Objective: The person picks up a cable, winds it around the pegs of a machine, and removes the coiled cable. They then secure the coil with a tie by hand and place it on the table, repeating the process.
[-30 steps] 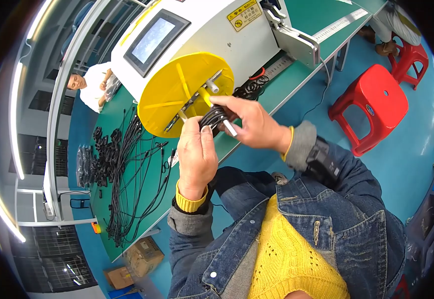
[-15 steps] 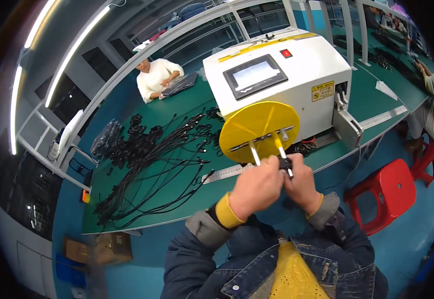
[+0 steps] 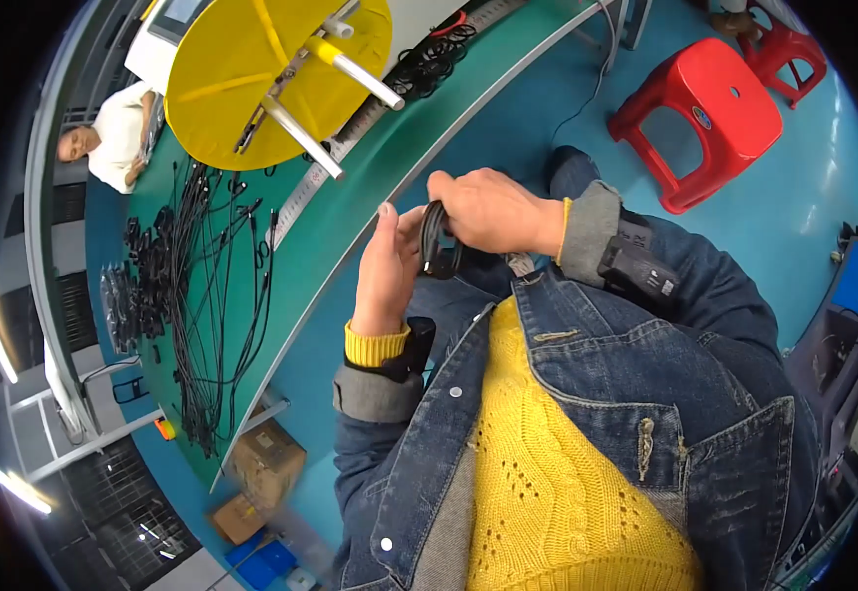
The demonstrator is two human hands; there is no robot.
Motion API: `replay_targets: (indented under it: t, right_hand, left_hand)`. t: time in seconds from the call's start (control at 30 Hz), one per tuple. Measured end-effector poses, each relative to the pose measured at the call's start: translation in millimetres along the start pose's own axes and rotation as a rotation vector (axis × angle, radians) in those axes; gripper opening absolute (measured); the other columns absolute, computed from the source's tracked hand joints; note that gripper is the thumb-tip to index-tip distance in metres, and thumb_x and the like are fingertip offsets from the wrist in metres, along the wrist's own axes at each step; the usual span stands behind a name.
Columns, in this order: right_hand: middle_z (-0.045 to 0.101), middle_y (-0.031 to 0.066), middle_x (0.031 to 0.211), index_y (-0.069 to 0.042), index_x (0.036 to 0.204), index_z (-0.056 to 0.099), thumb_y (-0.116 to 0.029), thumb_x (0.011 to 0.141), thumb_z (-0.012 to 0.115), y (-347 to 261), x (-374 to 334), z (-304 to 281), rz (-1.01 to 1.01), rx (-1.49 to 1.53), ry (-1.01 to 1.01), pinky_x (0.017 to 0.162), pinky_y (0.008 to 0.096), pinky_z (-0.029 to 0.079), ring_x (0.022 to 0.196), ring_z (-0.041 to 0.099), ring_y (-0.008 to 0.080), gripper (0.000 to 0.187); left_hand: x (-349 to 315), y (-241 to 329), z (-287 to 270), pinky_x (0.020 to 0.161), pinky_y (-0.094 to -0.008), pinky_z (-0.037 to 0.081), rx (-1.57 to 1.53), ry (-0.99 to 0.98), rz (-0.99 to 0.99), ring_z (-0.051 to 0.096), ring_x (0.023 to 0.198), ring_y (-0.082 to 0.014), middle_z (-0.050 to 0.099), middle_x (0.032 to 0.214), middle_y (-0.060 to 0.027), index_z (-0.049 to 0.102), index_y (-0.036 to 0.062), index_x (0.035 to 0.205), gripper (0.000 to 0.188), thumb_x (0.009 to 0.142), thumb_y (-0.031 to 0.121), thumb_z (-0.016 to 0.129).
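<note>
A small coil of black cable [image 3: 436, 236] is between my hands, in front of my lap and just off the table's edge. My right hand [image 3: 493, 212] is closed around its upper right side, with the thumb and fingers over the loops. My left hand [image 3: 386, 276] is at its left side; the thumb points up, apart from the fingers, whose tips reach the coil and are partly hidden. Beyond the hands stands a yellow disc [image 3: 217, 74] with metal prongs [image 3: 301, 138], which carry no cable.
The disc sits on a white machine [image 3: 148, 51] on a green table [image 3: 291, 266]. Loose black cables [image 3: 202, 295] lie at left, and a ruler strip [image 3: 296, 207] runs near the edge. Right are red stools [image 3: 709, 113]; a person in white [image 3: 119, 138] sits across the table.
The black cable coil has come off the disc's prongs and moved toward my body. My left hand has loosened, its thumb now raised. The view has turned and tilted down.
</note>
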State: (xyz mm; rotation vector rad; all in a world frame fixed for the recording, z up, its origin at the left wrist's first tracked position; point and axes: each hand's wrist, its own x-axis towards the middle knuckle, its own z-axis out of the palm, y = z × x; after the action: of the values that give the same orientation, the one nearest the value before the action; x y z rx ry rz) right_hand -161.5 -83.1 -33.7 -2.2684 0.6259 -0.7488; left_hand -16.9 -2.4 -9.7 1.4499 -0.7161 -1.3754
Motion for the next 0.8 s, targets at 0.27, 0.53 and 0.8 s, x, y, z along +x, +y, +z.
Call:
replay_targets:
  t: [0.27,0.53,0.8]
  right_hand:
    - [0.056,0.0199,0.061,0.002,0.076,0.045,-0.009,0.072,0.054,1.3,-15.4,6.6,-0.013,0.007,-0.15,0.051,0.0444,0.043,0.061,0.057,0.0387,0.015]
    - [0.057,0.0197,0.061,0.001,0.076,0.049,-0.01,0.068,0.057,1.2,-11.7,8.2,-0.07,0.111,-0.231,0.053,0.0438,0.043,0.061,0.057,0.0388,0.015]
    - [0.059,0.0202,0.067,0.001,0.075,0.054,-0.012,0.069,0.057,12.2,-18.9,23.8,0.068,0.061,-0.276,0.056,0.0436,0.045,0.066,0.059,0.0377,0.014]
  left_hand:
    - [-23.0,11.4,17.9,0.046,-0.0202,0.045,-0.082,-0.348,-0.365,0.06,0.066,-0.0148,0.061,0.086,-0.0107,0.058,0.0,0.096,0.034,0.085,0.032,0.057]
    - [-4.3,-4.0,11.1,0.036,-0.0217,0.036,0.473,-0.515,-0.538,0.049,0.044,-0.0097,0.053,0.061,-0.0015,0.053,0.0024,0.081,0.014,0.08,0.015,0.06]
    - [-6.9,-23.0,9.5,0.038,-0.0211,0.032,0.141,-0.398,-0.463,0.044,0.049,-0.0074,0.05,0.062,-0.0007,0.052,0.0053,0.078,0.009,0.08,0.012,0.058]
